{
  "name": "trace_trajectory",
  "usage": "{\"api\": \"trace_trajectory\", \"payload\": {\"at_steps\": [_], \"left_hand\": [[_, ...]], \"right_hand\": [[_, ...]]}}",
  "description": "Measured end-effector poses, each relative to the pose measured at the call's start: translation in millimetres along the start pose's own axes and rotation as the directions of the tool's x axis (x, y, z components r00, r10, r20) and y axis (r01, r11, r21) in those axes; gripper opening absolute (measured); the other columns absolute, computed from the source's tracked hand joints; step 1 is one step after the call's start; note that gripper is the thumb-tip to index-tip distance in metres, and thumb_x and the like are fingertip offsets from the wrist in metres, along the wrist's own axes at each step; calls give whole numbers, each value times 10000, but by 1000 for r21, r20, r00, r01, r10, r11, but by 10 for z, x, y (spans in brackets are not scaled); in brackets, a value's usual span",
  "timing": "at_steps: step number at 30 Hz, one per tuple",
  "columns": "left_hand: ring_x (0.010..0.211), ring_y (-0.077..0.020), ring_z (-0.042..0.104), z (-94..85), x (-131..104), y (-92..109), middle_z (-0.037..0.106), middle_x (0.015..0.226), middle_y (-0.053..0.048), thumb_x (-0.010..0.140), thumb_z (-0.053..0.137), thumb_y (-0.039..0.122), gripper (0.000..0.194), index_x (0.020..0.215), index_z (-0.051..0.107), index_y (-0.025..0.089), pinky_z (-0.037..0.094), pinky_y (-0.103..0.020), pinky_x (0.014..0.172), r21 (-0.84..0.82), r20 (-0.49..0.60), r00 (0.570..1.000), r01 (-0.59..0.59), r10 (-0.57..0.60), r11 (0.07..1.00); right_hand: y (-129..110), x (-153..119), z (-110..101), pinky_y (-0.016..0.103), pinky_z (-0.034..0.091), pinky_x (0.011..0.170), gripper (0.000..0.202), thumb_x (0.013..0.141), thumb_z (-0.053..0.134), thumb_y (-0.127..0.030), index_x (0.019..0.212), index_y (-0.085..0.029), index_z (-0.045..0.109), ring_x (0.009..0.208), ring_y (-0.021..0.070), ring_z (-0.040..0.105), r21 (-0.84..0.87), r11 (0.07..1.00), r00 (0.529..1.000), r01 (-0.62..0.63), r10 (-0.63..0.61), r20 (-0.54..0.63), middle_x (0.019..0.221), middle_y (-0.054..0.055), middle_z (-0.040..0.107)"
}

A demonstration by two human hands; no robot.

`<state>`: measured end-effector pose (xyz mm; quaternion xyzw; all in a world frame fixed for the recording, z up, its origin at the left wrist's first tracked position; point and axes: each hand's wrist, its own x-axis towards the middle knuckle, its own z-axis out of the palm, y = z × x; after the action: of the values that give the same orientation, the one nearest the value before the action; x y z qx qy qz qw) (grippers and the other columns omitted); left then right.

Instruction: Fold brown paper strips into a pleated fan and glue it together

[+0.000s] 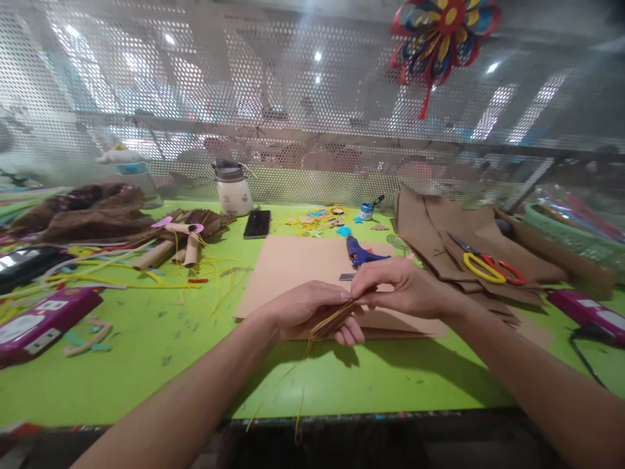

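Between my hands is a narrow bundle of folded brown paper (332,319), with yellow string (308,348) along it and loose ends hanging past the table edge. My left hand (312,306) is closed around the bundle from below, its fingertips showing underneath. My right hand (395,283) pinches the upper end of the bundle, thumb and forefinger pressed together near the left thumb. Beneath both hands lies a flat sheet of brown cardboard (288,267). A blue glue gun (359,253) rests on it just beyond my right hand, near a small grey blade-like piece (347,277).
Scissors (488,268) lie on brown paper (439,228) at right. Farther back are a phone (257,223), a bottle (233,189), a paint jar (366,210) and yellow shreds (312,225). Paper rolls (188,244), pipe cleaners (122,267) and a purple power strip (49,326) lie left.
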<state>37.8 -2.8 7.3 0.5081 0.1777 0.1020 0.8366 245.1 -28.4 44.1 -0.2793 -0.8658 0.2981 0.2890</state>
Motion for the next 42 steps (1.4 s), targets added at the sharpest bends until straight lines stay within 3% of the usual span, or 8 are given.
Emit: {"api": "trace_trajectory", "payload": {"at_steps": [8, 17, 22, 31, 33, 36, 39, 42], "left_hand": [[626, -168, 646, 0, 15, -24, 682, 808, -167, 883, 441, 315, 284, 952, 570, 72, 451, -220, 483, 56, 10, 1000, -19, 19, 998], [565, -147, 621, -10, 24, -50, 680, 770, -156, 853, 477, 261, 209, 923, 560, 82, 474, -241, 519, 34, -41, 999, 11, -10, 999], [501, -92, 563, 5, 16, -50, 671, 712, -102, 841, 500, 231, 165, 895, 576, 96, 391, -182, 457, 75, -87, 996, -4, 11, 997], [408, -50, 417, 63, 9, -52, 633, 621, -44, 842, 485, 272, 179, 820, 572, 117, 257, -180, 398, 138, -130, 989, -54, 72, 989], [421, -55, 426, 71, 12, -49, 628, 615, -39, 841, 484, 299, 187, 800, 551, 129, 265, -178, 411, 150, -161, 985, -41, 65, 988], [474, -66, 469, 94, 21, -43, 627, 638, -39, 822, 517, 336, 198, 794, 525, 141, 301, -174, 450, 169, -239, 970, 3, 38, 986], [483, -71, 486, 135, 34, -32, 627, 661, -45, 809, 535, 364, 222, 812, 511, 143, 302, -179, 450, 219, -309, 951, 42, 28, 975], [467, -68, 478, 182, 41, -17, 619, 648, -43, 829, 507, 385, 249, 824, 518, 136, 288, -182, 437, 315, -324, 944, 46, 61, 948]], "right_hand": [[2, -15, 37, 254, 499, 688, 81, 802, 609, -165, 834, -137, 678, 709, 138, 626, 17, 998, 998, -66, 66, -18, 759, 57, 677], [23, -12, 43, 261, 492, 709, 86, 806, 612, -182, 840, -140, 679, 727, 136, 612, -10, 999, 999, -32, 32, -12, 788, 62, 681], [79, -38, 27, 287, 489, 768, 110, 801, 631, -217, 874, -145, 673, 819, 150, 614, 48, 998, 999, -43, 43, 19, 876, 73, 673], [129, -121, 48, 323, 478, 817, 232, 776, 662, -291, 956, -145, 658, 916, 176, 596, 265, 959, 992, -95, 115, -60, 985, 90, 637], [136, -118, 49, 301, 484, 773, 273, 779, 652, -343, 963, -141, 647, 865, 167, 601, 295, 933, 957, -206, 255, -136, 948, 82, 644], [133, -86, 62, 273, 490, 676, 335, 798, 597, -448, 877, -124, 638, 727, 141, 599, 352, 862, 858, -365, 458, -231, 817, 64, 647], [130, -58, 106, 263, 482, 592, 425, 786, 566, -531, 816, -111, 616, 604, 127, 590, 408, 798, 793, -444, 562, -236, 677, 45, 627], [129, -55, 167, 252, 463, 550, 431, 762, 591, -540, 775, -110, 616, 566, 125, 580, 382, 766, 770, -517, 611, -185, 602, 32, 611]]}}
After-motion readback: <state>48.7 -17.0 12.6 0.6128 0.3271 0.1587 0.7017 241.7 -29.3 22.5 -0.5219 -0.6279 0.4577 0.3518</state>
